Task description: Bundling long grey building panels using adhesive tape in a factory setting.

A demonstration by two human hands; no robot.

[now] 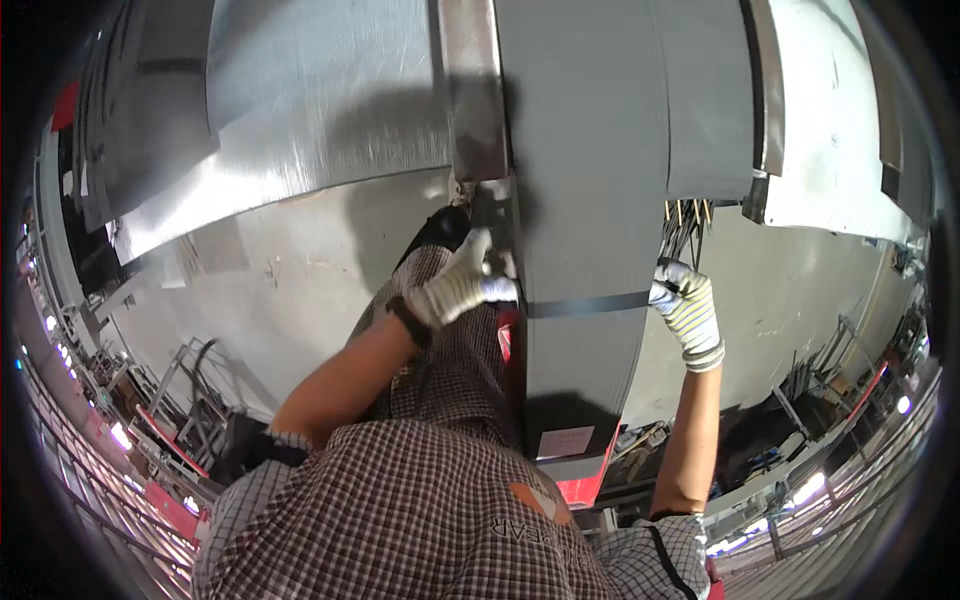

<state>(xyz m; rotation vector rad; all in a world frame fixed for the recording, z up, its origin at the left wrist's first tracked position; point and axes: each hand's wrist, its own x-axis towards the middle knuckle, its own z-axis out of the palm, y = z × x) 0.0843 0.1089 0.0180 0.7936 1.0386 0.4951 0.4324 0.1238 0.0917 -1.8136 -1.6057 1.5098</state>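
A long grey sheet-covered bundle (590,180) runs away from me, with a dark flat strap (588,305) lying across it. My left hand (462,285), in a striped knit glove, is at the left edge of the bundle. Its fingers are bent at the strap's left end and the thumb stands apart. At the right edge, my right hand (690,308), in a matching glove, has its fingers curled around the strap's other end. The parts of the strap below the edges are hidden. A pale label (565,442) is on the bundle's near end, above a red support (583,490).
Shiny metal sheets (300,120) lie at the far left, and a pale panel (825,120) is at the far right. Thin rods (688,228) stick out beyond my right hand. Racks with metal pieces (815,400) stand on the right of the concrete floor (770,300).
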